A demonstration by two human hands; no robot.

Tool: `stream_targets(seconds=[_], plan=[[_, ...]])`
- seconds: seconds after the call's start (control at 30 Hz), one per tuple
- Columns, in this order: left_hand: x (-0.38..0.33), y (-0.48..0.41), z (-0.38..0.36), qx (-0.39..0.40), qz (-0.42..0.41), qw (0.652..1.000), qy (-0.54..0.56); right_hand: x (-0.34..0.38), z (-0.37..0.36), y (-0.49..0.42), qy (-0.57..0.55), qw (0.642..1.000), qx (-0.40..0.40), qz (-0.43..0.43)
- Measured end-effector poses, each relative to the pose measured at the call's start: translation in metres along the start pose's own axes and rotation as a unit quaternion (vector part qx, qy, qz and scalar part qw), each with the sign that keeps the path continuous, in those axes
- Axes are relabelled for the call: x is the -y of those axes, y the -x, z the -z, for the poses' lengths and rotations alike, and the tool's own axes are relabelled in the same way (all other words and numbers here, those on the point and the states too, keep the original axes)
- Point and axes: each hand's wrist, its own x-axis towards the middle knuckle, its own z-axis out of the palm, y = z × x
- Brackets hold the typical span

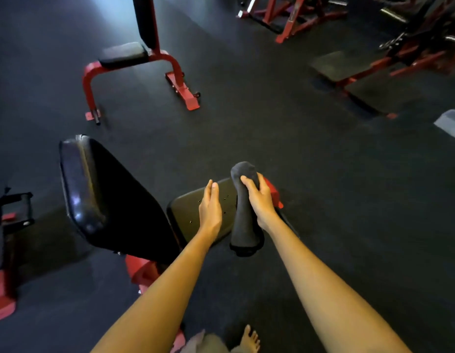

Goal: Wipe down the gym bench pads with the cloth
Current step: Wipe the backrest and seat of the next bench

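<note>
A red-framed gym bench stands in front of me with a tilted black back pad (pixel 111 200) on the left and a smaller black seat pad (pixel 188 212) to its right. My right hand (pixel 259 200) grips a dark grey cloth (pixel 244 225) that hangs down in a long bunch over the seat pad's right edge. My left hand (pixel 210 207) hovers over the seat pad with straight fingers, just left of the cloth. I cannot tell whether it touches the pad.
A second red bench (pixel 134 59) stands farther back on the dark rubber floor. Red machines (pixel 412 54) fill the far right. A red frame (pixel 5 289) sits at the left edge. A bare foot (pixel 250 338) shows at the bottom.
</note>
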Motion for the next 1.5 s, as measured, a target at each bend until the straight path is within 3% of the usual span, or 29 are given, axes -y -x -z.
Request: stream_targets(seconds=[0.33,0.6,0.7,0.8,0.93,1.03,1.23,1.37,1.5], plan=[[0.055,-0.093,-0.002,-0.125,0.056,0.991,-0.001,-0.049,-0.021,-0.11,0.101,0.991,0.074,-0.045],[0.124,-0.167,-0.005,-0.156,0.111,0.98,-0.049,-0.114,-0.048,-0.183,0.244,0.959,0.126,-0.073],[0.149,-0.187,-0.01,-0.148,0.099,0.979,-0.101,-0.138,-0.043,-0.202,0.387,0.909,0.151,0.005],[0.185,-0.209,-0.013,-0.139,0.089,0.971,-0.174,-0.168,-0.038,-0.217,0.551,0.813,0.164,0.091],[0.237,-0.227,-0.014,-0.129,0.024,0.946,-0.297,-0.226,-0.032,-0.23,0.654,0.718,0.207,0.114],[0.269,-0.233,-0.018,-0.127,-0.009,0.925,-0.359,-0.259,-0.031,-0.235,0.697,0.668,0.22,0.143],[0.277,-0.252,-0.031,-0.152,-0.073,0.909,-0.38,-0.265,-0.051,-0.264,0.704,0.641,0.213,0.217],[0.268,-0.281,-0.028,-0.226,-0.063,0.9,-0.368,-0.251,-0.082,-0.303,0.713,0.637,0.21,0.204],[0.267,-0.31,-0.028,-0.219,-0.054,0.889,-0.398,-0.228,-0.111,-0.367,0.711,0.635,0.259,0.158]])
